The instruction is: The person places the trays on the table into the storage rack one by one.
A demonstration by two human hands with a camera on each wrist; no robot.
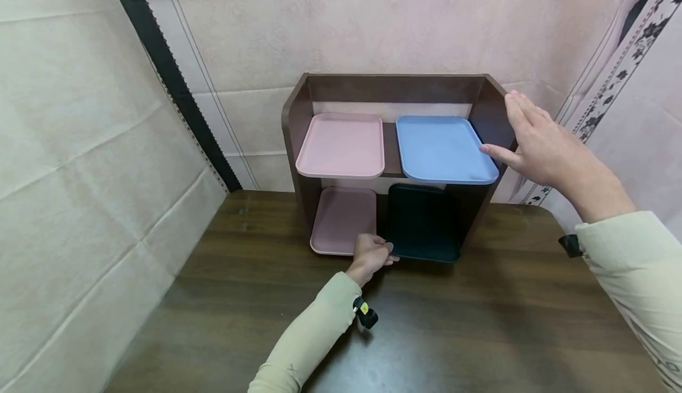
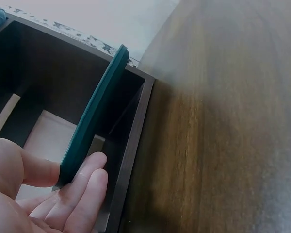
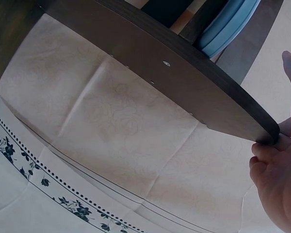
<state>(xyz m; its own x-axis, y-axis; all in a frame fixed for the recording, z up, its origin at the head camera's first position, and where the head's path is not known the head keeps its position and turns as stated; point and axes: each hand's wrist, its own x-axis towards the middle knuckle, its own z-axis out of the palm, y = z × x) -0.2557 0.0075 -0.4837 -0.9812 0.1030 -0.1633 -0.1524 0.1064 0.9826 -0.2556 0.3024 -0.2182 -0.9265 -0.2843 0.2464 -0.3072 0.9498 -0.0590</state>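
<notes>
A brown two-tier shelf (image 1: 396, 89) holds four plastic trays. At the lower right sits a dark green tray (image 1: 423, 224); its near left corner is pinched between the thumb and fingers of my left hand (image 1: 370, 255). The left wrist view shows this green tray (image 2: 94, 109) edge-on, thumb on one face and fingers on the other. My right hand (image 1: 549, 144) is at the shelf's right side panel (image 3: 184, 87), fingers straight against its edge and thumb spread toward the blue tray (image 1: 447, 149). In the right wrist view, the right hand (image 3: 279, 179) touches the panel's end.
A pink tray (image 1: 341, 145) lies on the upper left tier, and a duller pink tray (image 1: 343, 221) lies below it. The shelf stands at the back of a brown wooden table (image 1: 240, 310). Pale cloth (image 1: 399, 20) hangs behind and at both sides.
</notes>
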